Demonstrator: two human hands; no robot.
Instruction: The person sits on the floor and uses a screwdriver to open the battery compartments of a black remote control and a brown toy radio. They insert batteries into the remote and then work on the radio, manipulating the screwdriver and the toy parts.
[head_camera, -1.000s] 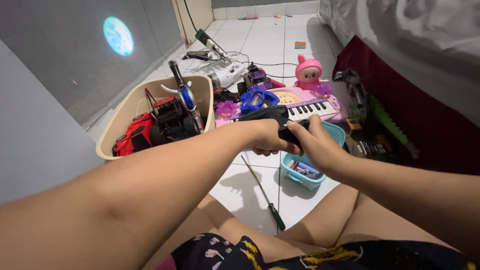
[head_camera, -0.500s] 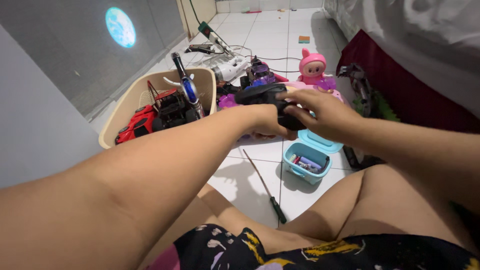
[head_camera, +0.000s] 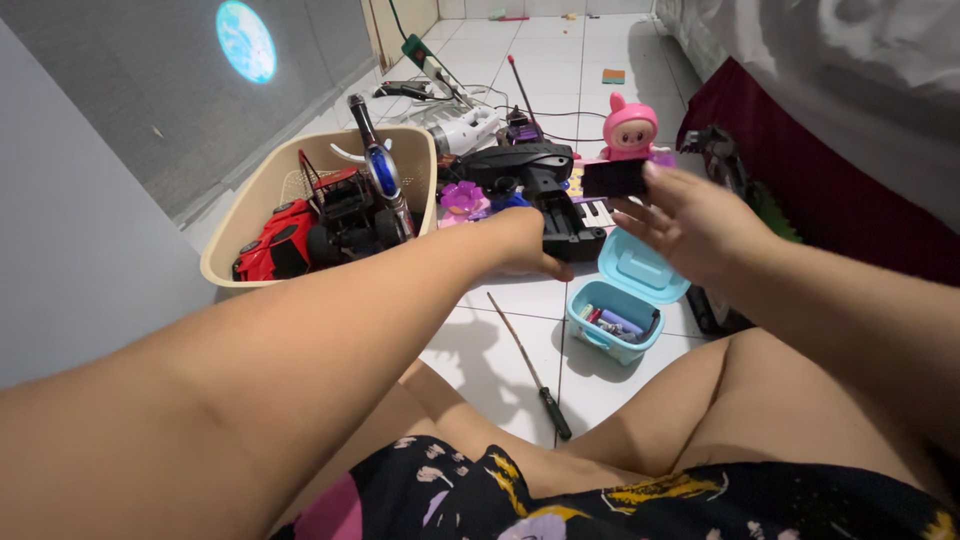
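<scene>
Left hand: the left hand grips the large black plastic toy body, fingers curled around its lower end, holding it above the white tiled floor.
Right hand: the right hand pinches a small flat black rectangular panel between its fingertips, lifted just beside the toy body and apart from it.
Progress: that panel looks like a cover already off the toy, so I judge the opening-up done; anything inside the toy is not visible.
Below the hands: a light blue plastic box with its hinged lid open holds small coloured bits; a thin black-handled screwdriver lies untouched on the floor nearby.
Around: a beige plastic basket with a red toy car, a pink round-headed doll, a small toy keyboard.
</scene>
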